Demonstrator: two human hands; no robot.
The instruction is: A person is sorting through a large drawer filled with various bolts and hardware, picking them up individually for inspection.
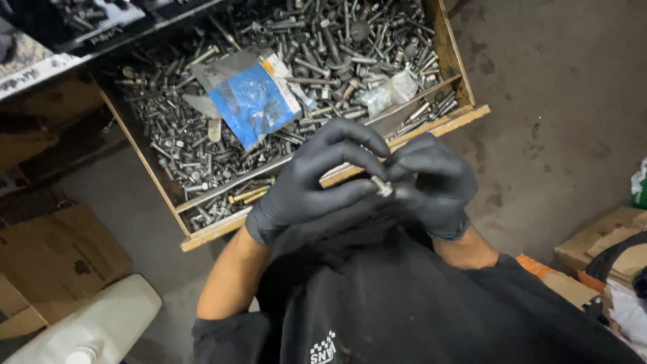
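Closest to the camera is the person's black shirt (404, 303), which fills the bottom of the view, with a small white checkered print near its lower edge. Both bare forearms come out from it and go up to two hands in black gloves, which meet just above the shirt. Left hand (313, 182) is curled, its fingers bent over from above and its thumb stretched to the right, and together they pinch a small metal bolt (383, 185). Right hand (431, 182) is also closed, with its fingertips pressed on the other end of the same bolt, so the bolt is held between the two hands, in front of the near edge of a wooden drawer (465, 111). That drawer is pulled out and it is full of loose grey bolts, nuts and screws (337, 47) in a big heap. On the heap lies a blue flat packet (253, 101) with a grey top part, and to the right of it a small clear plastic bag (391, 91). A narrow front compartment of the drawer holds some longer bolts (249, 192). Under everything is a grey concrete floor (559, 101) with dark stains. At the left bottom stands a white plastic jug (101, 327), next to a brown cardboard box (60, 259). More cardboard boxes (593, 249) are at the right edge.
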